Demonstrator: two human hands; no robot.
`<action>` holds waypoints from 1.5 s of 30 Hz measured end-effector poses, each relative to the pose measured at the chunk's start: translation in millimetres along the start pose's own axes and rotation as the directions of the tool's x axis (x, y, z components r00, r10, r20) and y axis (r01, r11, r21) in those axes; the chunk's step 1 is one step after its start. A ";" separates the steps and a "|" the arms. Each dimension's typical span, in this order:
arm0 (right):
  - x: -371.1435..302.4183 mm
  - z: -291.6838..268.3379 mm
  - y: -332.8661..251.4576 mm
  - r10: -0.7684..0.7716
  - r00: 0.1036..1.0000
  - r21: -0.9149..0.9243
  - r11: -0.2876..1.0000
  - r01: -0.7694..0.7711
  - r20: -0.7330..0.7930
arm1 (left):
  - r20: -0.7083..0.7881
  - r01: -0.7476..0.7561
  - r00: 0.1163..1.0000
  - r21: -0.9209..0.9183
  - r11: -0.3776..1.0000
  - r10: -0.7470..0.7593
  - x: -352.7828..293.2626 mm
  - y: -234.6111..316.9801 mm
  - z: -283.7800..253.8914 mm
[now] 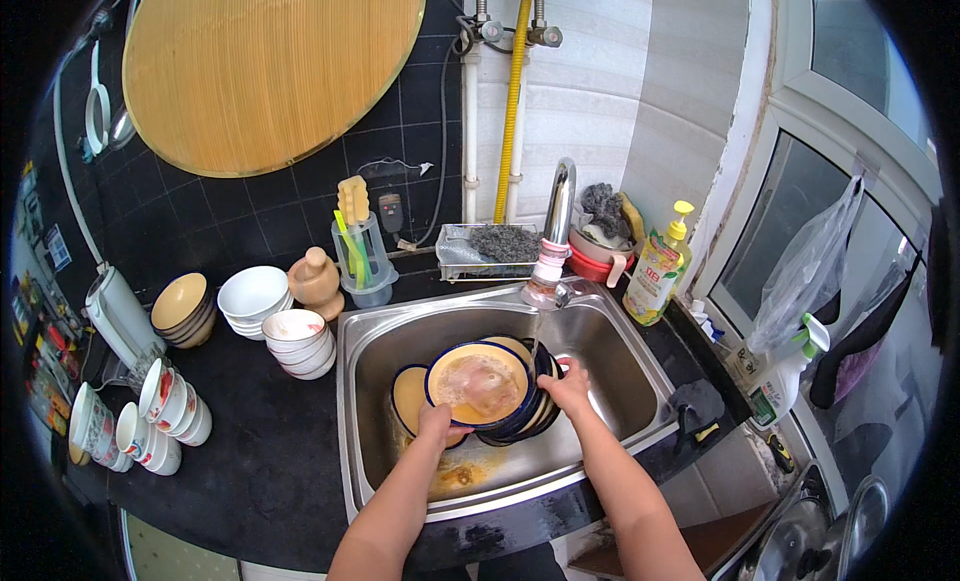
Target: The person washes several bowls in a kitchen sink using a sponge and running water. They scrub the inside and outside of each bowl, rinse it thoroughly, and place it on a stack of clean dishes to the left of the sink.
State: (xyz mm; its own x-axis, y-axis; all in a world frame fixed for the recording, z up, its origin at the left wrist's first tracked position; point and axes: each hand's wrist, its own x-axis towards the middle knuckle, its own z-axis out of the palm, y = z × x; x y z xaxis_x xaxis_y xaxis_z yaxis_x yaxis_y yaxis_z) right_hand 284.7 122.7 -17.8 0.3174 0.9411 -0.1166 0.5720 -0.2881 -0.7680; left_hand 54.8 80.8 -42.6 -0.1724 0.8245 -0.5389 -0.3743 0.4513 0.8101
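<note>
In the steel sink [640,366], a stack of dark-blue-rimmed plates [543,413] leans together. On top, a yellow plate [475,381] holds cloudy, brownish water. My left hand [437,422] is closed on this top plate's near left rim, thumb on the upper side. At the right edge of the stack, my right hand [568,386] grips dark rims, some of its fingers hidden. Another yellow plate [407,399] lies tilted at the left, partly under the top one. From the faucet [548,266], a thin stream falls beside the top plate near my right hand.
Left on the black counter [270,461] stand stacked white bowls [255,296], yellow bowls [183,311] and a wooden mortar [315,283]. Behind the sink are a rack with a steel-wool scrubber [503,243] and a yellow-pump soap bottle [658,271]. Brown residue [465,475] marks the sink's bottom.
</note>
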 end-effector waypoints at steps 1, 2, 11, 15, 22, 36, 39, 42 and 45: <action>-2.4 -3.8 -3.1 -0.015 1.000 0.000 1.000 0.015 0.000 | 0.011 -0.013 1.000 0.007 1.000 0.013 1.9 -3.1 -0.5; -4.4 -4.3 -5.9 -0.030 0.999 0.000 1.000 0.030 -0.039 | 0.022 -0.026 0.999 0.013 1.000 0.026 2.8 -4.7 -0.7; -14.9 -4.1 -14.9 -0.456 0.850 -0.115 0.890 0.441 -0.265 | -0.134 -0.261 0.947 0.215 0.941 0.293 -30.0 17.5 10.6; -25.4 -8.1 -24.4 -0.654 0.722 -0.200 0.756 0.623 -0.225 | -0.139 -0.367 0.861 0.496 0.787 0.489 -68.4 43.6 22.0; -39.3 -5.8 -34.6 -0.662 0.738 -0.195 0.747 0.636 -0.129 | -0.064 -0.420 0.658 0.796 0.436 0.751 -57.5 41.1 12.2; -21.2 1.8 -16.3 -0.565 0.825 -0.102 0.819 0.564 0.024 | 0.029 -0.393 0.574 0.887 0.244 0.819 -69.5 55.3 13.6; -19.0 -0.7 -6.3 -0.524 0.851 -0.199 0.837 0.509 -0.024 | 0.051 -0.425 0.544 0.878 0.223 0.837 -79.7 71.1 11.9; -19.9 1.7 -6.7 -0.522 0.851 -0.177 0.845 0.505 -0.063 | 0.102 -0.479 0.489 0.861 0.169 0.866 -89.0 78.9 7.3; -28.9 -10.0 -21.9 -0.600 0.787 -0.047 0.798 0.600 -0.139 | 0.091 -0.450 0.532 0.872 0.190 0.842 -99.5 79.3 4.6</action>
State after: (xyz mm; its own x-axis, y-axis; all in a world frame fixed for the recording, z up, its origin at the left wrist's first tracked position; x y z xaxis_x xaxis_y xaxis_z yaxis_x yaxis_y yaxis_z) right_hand 270.6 100.0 8.6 0.0119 0.8894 0.4570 0.6830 0.3266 -0.6534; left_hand 46.5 36.2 76.4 -0.3239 0.8494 0.4167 0.8015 0.0123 0.5979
